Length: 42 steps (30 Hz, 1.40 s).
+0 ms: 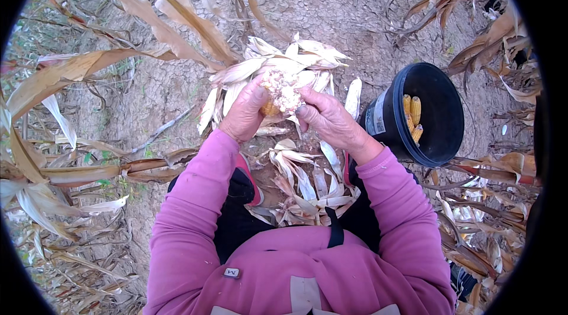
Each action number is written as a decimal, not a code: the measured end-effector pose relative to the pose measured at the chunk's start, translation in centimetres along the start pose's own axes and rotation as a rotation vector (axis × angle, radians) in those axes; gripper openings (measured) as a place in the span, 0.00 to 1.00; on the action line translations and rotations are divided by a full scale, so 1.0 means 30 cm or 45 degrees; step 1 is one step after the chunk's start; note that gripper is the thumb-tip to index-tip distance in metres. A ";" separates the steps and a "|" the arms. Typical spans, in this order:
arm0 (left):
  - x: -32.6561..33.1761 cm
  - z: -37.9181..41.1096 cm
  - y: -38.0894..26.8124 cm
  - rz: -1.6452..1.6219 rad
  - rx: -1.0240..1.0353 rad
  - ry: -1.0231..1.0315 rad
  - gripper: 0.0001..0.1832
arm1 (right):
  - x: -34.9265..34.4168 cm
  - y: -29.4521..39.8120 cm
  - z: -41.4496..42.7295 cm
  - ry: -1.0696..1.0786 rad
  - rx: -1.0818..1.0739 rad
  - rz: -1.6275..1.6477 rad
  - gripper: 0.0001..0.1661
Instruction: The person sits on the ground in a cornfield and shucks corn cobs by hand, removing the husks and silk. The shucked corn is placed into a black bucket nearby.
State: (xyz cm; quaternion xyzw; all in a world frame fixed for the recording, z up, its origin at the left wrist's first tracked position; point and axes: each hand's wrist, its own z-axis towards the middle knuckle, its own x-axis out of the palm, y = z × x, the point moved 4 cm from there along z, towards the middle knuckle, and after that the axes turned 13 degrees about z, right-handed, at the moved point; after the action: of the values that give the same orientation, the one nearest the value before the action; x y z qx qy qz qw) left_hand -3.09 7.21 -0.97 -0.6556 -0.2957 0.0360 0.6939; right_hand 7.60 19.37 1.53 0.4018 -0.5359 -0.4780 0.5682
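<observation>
Between my hands is a corn ear (280, 93), its upward face pale, crumbly and ragged, with yellow kernels along its lower left side. My left hand (246, 112) grips it from the left, the thumb lying on its edge. The thumb and fingers of my right hand (330, 119) pinch the ragged right edge. Behind and below the ear lies a heap of dry corn husks (306, 55). On the right, a black bucket (392, 113) leans toward me with its mouth showing. Several yellow corn ears (415, 111) lie inside it.
More loose husks (310, 195) lie between my shoes (249, 179). Dry corn stalks (84, 175) reach in from the left, with long leaves (75, 75) above them. Other dry stalks (483, 9) stand on the right. The ground (328, 4) is cracked soil.
</observation>
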 end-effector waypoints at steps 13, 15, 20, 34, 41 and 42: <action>-0.047 0.012 0.052 0.001 -0.073 -0.095 0.42 | -0.131 -0.012 -0.046 0.160 0.450 -1.122 0.21; -0.038 0.008 0.055 0.021 -0.106 -0.064 0.42 | -0.138 -0.008 -0.057 -0.024 0.194 -1.059 0.18; -0.033 0.009 0.091 -0.041 -0.176 0.092 0.37 | -0.089 0.106 -0.004 -0.350 -0.156 -0.703 0.11; 0.050 0.017 0.100 0.222 -0.346 0.104 0.34 | -0.066 0.093 -0.019 -0.326 -0.345 -1.054 0.05; 0.062 0.012 0.111 0.145 -0.484 0.067 0.28 | -0.067 0.077 -0.020 -0.323 -0.324 -1.171 0.05; 0.064 0.012 0.111 0.152 -0.500 0.063 0.28 | -0.070 0.072 -0.019 -0.324 -0.296 -1.156 0.05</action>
State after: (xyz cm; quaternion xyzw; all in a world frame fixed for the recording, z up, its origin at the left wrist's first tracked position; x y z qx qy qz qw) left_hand -0.56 8.83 -3.38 -0.7952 -0.2406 0.0026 0.5566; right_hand 8.47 21.87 3.09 0.4672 -0.3145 -0.7797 0.2735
